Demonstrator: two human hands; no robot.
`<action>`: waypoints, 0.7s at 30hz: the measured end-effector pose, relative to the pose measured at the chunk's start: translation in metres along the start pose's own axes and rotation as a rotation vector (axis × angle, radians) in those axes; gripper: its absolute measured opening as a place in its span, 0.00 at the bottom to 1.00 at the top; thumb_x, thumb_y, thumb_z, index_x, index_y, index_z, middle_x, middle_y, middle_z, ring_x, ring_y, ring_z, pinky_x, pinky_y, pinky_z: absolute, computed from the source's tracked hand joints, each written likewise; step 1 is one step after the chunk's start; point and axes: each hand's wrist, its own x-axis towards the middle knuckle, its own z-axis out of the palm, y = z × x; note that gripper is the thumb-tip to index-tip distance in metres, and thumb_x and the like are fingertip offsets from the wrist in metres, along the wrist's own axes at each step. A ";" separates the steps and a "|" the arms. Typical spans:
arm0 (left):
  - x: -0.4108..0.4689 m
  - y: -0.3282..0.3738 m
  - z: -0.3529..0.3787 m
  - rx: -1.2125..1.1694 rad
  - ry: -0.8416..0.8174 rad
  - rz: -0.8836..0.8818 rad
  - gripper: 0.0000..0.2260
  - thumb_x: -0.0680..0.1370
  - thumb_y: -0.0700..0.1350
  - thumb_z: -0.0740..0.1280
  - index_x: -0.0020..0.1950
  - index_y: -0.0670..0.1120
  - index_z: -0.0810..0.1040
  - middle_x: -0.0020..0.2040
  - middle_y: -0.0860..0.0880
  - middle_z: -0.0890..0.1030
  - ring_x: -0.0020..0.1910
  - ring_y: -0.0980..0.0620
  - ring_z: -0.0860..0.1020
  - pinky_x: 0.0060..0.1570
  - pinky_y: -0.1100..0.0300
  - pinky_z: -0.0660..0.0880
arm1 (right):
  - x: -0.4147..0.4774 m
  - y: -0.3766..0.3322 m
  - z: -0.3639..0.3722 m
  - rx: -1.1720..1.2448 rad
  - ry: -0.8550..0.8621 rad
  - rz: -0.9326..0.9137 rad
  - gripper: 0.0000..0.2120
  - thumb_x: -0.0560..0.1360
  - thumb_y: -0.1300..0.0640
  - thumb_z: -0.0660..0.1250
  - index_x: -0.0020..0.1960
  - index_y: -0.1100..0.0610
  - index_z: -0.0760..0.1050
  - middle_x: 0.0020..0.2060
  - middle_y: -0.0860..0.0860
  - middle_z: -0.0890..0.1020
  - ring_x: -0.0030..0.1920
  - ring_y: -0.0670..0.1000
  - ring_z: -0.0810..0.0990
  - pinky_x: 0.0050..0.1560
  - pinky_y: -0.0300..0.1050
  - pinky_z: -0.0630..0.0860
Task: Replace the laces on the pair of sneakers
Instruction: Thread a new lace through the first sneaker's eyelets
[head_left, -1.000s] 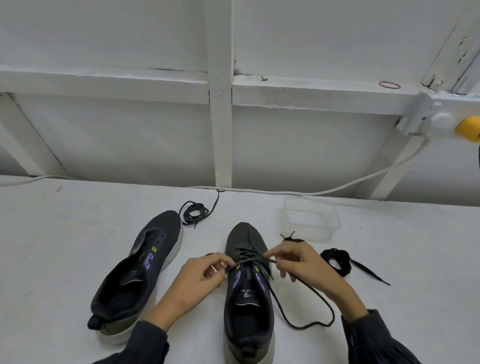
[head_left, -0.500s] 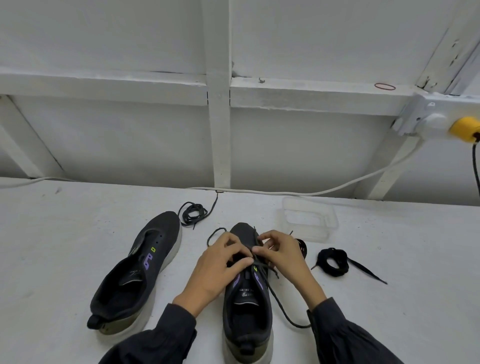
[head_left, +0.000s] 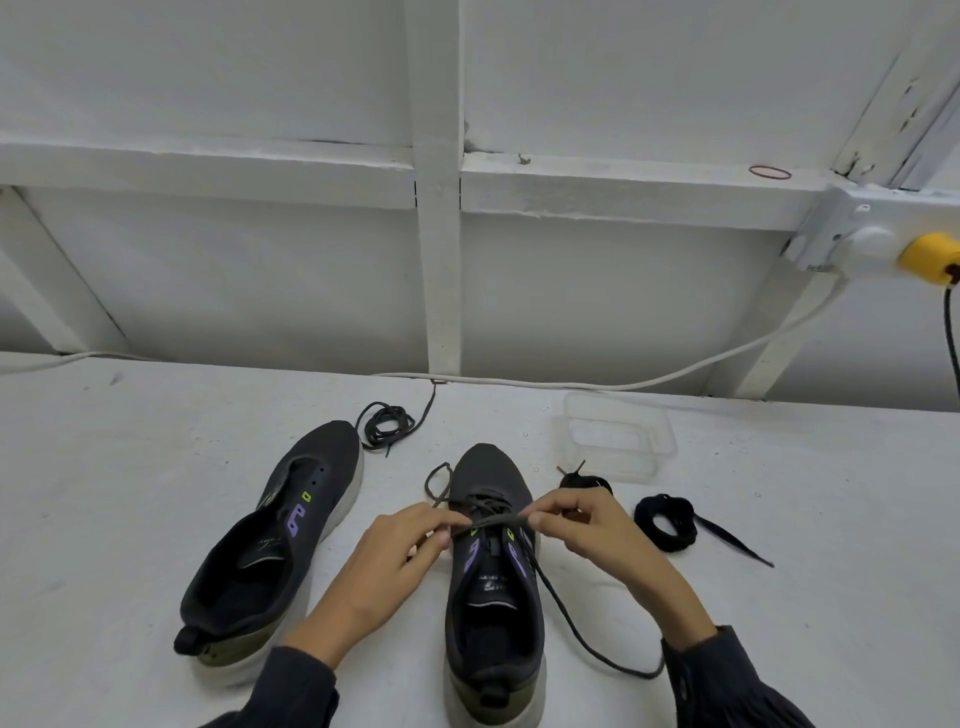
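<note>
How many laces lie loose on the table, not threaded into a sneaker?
3: a thin coil beyond the toe of the unlaced sneaker, a bundle partly hidden behind the right hand, and a flat black coil right of that hand.

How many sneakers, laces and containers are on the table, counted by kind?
Sneakers: 2
Lace being threaded through the near sneaker: 1
Coiled loose laces: 3
Clear plastic container: 1
Total: 7
</note>
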 end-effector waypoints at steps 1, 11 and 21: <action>-0.001 0.001 0.001 -0.005 0.013 -0.007 0.12 0.82 0.45 0.63 0.56 0.61 0.80 0.49 0.67 0.79 0.49 0.61 0.78 0.45 0.72 0.71 | -0.002 0.001 0.002 -0.001 -0.010 -0.019 0.05 0.76 0.56 0.71 0.44 0.50 0.86 0.35 0.43 0.83 0.33 0.43 0.73 0.37 0.32 0.69; 0.003 0.003 0.015 -0.026 0.130 -0.060 0.07 0.81 0.46 0.64 0.47 0.59 0.77 0.38 0.60 0.79 0.36 0.56 0.79 0.39 0.66 0.74 | -0.006 0.012 0.007 0.032 0.089 -0.040 0.04 0.72 0.55 0.75 0.38 0.49 0.86 0.23 0.45 0.74 0.29 0.44 0.66 0.34 0.31 0.65; 0.001 0.006 0.023 -0.088 0.204 -0.108 0.07 0.78 0.46 0.67 0.50 0.59 0.78 0.48 0.62 0.79 0.48 0.59 0.77 0.46 0.69 0.75 | -0.011 0.010 0.011 0.045 0.039 0.003 0.07 0.72 0.62 0.70 0.45 0.52 0.84 0.35 0.54 0.84 0.26 0.49 0.73 0.29 0.34 0.69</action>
